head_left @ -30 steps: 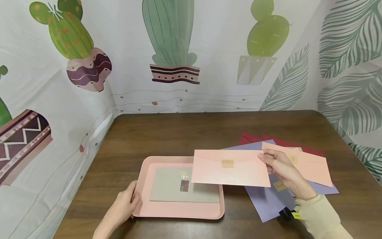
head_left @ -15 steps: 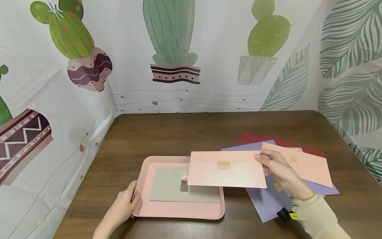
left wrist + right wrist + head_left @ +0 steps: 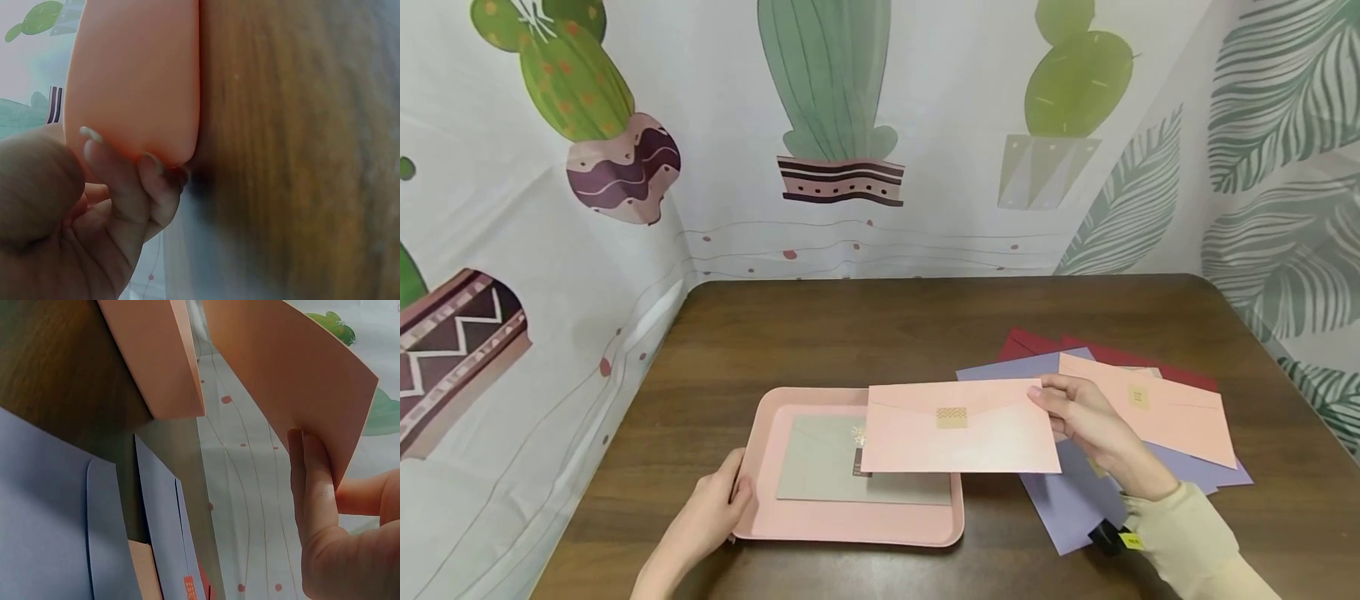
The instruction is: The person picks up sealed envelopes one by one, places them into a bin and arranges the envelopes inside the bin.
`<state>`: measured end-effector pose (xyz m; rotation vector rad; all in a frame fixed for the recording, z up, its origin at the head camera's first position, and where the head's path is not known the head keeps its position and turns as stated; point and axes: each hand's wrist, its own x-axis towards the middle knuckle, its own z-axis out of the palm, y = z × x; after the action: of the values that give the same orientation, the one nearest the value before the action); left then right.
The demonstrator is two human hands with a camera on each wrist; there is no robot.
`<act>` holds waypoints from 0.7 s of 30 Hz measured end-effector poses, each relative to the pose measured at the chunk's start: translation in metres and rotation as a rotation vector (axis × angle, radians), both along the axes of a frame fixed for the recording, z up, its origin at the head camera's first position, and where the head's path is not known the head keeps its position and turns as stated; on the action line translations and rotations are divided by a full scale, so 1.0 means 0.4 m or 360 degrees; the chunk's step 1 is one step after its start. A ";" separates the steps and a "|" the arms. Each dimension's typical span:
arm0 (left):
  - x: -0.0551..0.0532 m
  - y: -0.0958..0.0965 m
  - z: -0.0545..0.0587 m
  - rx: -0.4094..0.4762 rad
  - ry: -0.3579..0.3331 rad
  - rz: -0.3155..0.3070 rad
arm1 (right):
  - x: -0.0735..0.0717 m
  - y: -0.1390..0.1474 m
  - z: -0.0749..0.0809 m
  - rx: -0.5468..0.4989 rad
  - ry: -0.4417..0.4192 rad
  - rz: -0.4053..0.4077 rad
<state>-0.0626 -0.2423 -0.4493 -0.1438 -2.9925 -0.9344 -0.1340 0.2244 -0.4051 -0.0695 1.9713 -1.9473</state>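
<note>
My left hand grips the left edge of a pink tray. The left wrist view shows its fingertips curled against the tray's underside. A grey-green envelope with a gold print lies in the tray. With thumb and fingers, my right hand pinches the right end of a pink envelope that has a gold sticker. This envelope hangs above the tray's right side and hides part of the grey-green one. In the right wrist view, the held envelope stands well above the table.
Right of the tray lies a loose pile: purple envelopes, another pink envelope and red envelopes at the back. A black wrist strap piece with a yellow label is on the right sleeve. A printed cloth hangs behind the wooden table.
My right hand has moved the pink envelope left and slightly down, further over the tray. The left hand and the tray have stayed in place.
</note>
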 end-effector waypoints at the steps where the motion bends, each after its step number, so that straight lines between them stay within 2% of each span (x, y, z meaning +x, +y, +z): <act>1: 0.000 0.000 0.001 0.0007 -0.0016 0.0006 | -0.001 -0.002 0.001 0.0002 0.0000 0.0002; 7: -0.002 0.001 0.004 0.0039 -0.0119 0.0040 | 0.000 -0.015 0.001 0.0029 -0.0026 -0.0008; 14: -0.004 -0.001 -0.001 -0.0009 -0.0021 0.0019 | -0.003 -0.029 0.000 -0.0057 0.0004 0.0024; 21: -0.004 -0.001 -0.002 0.0016 -0.0069 0.0032 | -0.001 -0.041 -0.003 -0.0111 0.0011 0.0046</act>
<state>-0.0643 -0.2428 -0.4501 -0.0942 -3.0220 -0.9626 -0.1346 0.2080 -0.4063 -0.1223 1.8960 -2.0000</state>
